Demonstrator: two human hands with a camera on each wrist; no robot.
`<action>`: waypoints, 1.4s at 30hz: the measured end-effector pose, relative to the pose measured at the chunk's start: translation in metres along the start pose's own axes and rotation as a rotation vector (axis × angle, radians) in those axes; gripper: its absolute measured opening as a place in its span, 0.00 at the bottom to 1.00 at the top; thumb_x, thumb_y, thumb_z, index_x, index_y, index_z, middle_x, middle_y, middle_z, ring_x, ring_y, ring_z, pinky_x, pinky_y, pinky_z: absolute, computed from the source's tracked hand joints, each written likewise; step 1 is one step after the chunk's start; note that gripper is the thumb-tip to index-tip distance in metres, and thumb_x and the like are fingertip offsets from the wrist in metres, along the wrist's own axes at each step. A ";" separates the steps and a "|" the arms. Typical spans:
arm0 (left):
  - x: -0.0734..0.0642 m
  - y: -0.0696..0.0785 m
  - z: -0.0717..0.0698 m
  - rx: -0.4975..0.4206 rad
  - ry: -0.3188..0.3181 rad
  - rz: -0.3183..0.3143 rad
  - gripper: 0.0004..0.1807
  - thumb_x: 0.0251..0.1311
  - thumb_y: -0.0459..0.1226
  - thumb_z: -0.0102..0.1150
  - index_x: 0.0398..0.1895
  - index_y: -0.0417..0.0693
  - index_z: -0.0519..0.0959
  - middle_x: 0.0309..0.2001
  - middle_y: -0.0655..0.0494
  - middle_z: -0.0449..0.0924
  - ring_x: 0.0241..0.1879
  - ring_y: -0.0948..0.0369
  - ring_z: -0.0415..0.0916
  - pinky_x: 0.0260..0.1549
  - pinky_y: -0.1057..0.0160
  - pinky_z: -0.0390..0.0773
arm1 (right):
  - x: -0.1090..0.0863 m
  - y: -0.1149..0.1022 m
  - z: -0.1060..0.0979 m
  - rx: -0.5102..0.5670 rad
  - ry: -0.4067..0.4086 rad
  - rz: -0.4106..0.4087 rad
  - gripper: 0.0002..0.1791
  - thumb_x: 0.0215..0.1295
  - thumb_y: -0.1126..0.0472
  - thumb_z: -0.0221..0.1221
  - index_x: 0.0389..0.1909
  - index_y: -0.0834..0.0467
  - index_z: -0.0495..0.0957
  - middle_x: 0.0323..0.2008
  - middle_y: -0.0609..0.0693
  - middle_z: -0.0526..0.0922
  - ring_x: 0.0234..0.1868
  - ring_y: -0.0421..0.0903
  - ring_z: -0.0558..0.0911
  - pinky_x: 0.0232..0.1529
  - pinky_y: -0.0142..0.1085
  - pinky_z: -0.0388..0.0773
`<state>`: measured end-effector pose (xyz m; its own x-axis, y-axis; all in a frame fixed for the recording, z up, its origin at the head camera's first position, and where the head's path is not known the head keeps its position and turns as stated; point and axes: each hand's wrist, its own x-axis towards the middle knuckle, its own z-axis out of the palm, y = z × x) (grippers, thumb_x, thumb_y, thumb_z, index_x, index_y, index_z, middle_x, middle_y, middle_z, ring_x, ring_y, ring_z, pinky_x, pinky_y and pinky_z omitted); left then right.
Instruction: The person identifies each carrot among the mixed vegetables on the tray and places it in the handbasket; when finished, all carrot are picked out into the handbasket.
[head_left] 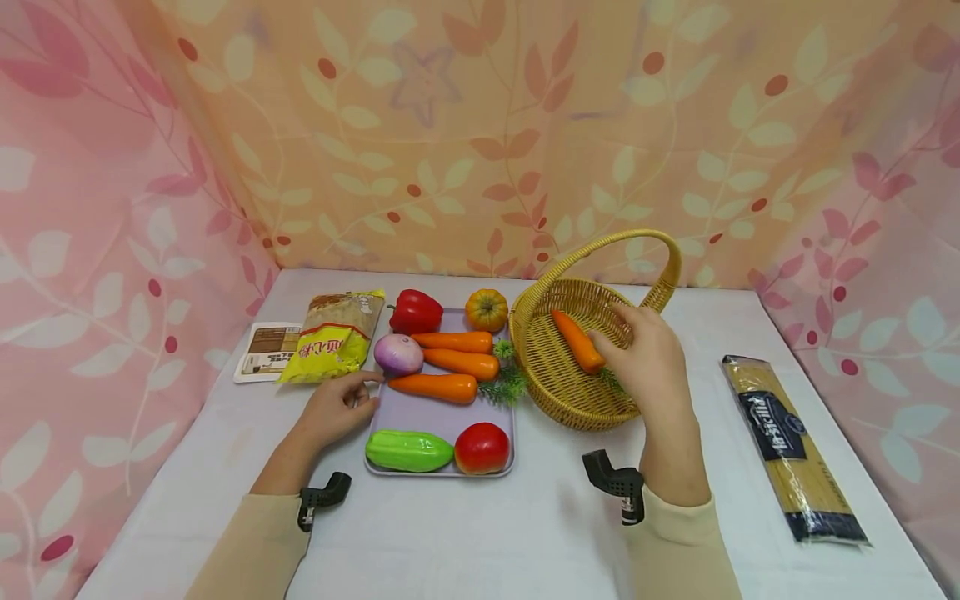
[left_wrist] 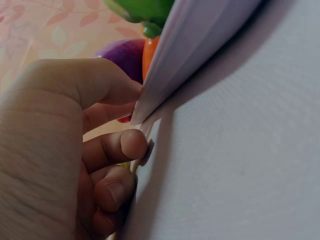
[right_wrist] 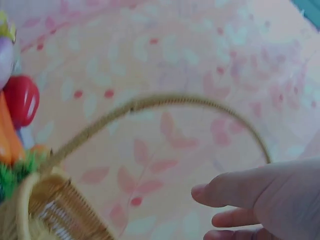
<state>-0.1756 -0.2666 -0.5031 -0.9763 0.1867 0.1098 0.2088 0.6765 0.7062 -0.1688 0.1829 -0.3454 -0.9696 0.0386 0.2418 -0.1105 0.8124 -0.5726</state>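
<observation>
My left hand (head_left: 335,414) is at the left edge of the lilac tray (head_left: 420,417), thumb and forefinger pinching its rim (left_wrist: 150,95); the other fingers curl loosely beside it. My right hand (head_left: 651,354) hovers over the right side of the wicker basket (head_left: 558,404), fingers apart and holding nothing in the right wrist view. A carrot (head_left: 576,340) leans inside the basket, its green top partly hidden by the right hand. On the tray lie three more carrots (head_left: 453,363), a purple onion (head_left: 399,354), a red pepper (head_left: 416,312), a small pumpkin (head_left: 487,310), a green gourd-like vegetable (head_left: 408,451) and a round red fruit (head_left: 482,448).
Left of the tray lies a yellow food bag (head_left: 330,337), partly over a flat brown-and-white packet (head_left: 262,352). A long pack of noodles (head_left: 795,450) lies at the far right. The basket's arched handle (head_left: 600,243) rises near the right hand. Patterned cloth (head_left: 465,142) encloses the table.
</observation>
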 end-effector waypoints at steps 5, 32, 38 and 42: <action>0.000 -0.001 0.000 -0.004 0.000 0.001 0.16 0.63 0.38 0.67 0.54 0.55 0.83 0.27 0.59 0.73 0.26 0.57 0.68 0.26 0.62 0.67 | -0.014 -0.024 -0.004 0.061 0.093 -0.158 0.28 0.67 0.55 0.67 0.64 0.63 0.77 0.54 0.61 0.79 0.53 0.60 0.77 0.56 0.57 0.71; 0.000 0.001 -0.001 -0.006 -0.016 -0.019 0.16 0.63 0.38 0.67 0.55 0.55 0.83 0.27 0.59 0.74 0.27 0.56 0.69 0.27 0.62 0.67 | -0.022 -0.069 0.114 0.008 -0.459 -0.412 0.27 0.65 0.52 0.69 0.63 0.55 0.79 0.56 0.50 0.82 0.53 0.49 0.79 0.56 0.44 0.77; 0.000 0.002 -0.001 -0.006 -0.019 -0.022 0.16 0.63 0.39 0.67 0.55 0.55 0.83 0.27 0.59 0.73 0.28 0.56 0.69 0.28 0.61 0.67 | -0.019 -0.059 0.133 0.028 -0.521 -0.339 0.24 0.67 0.53 0.67 0.61 0.57 0.78 0.52 0.50 0.81 0.46 0.49 0.79 0.51 0.41 0.78; 0.000 0.002 -0.002 -0.004 -0.023 -0.028 0.16 0.64 0.39 0.67 0.55 0.55 0.83 0.27 0.59 0.74 0.28 0.56 0.69 0.28 0.61 0.67 | -0.018 -0.054 0.137 0.036 -0.521 -0.296 0.24 0.67 0.53 0.66 0.62 0.55 0.77 0.47 0.48 0.81 0.40 0.46 0.78 0.43 0.38 0.78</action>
<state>-0.1751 -0.2664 -0.5001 -0.9801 0.1839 0.0744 0.1814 0.6789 0.7115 -0.1754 0.0586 -0.4258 -0.8748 -0.4842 -0.0152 -0.3910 0.7243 -0.5679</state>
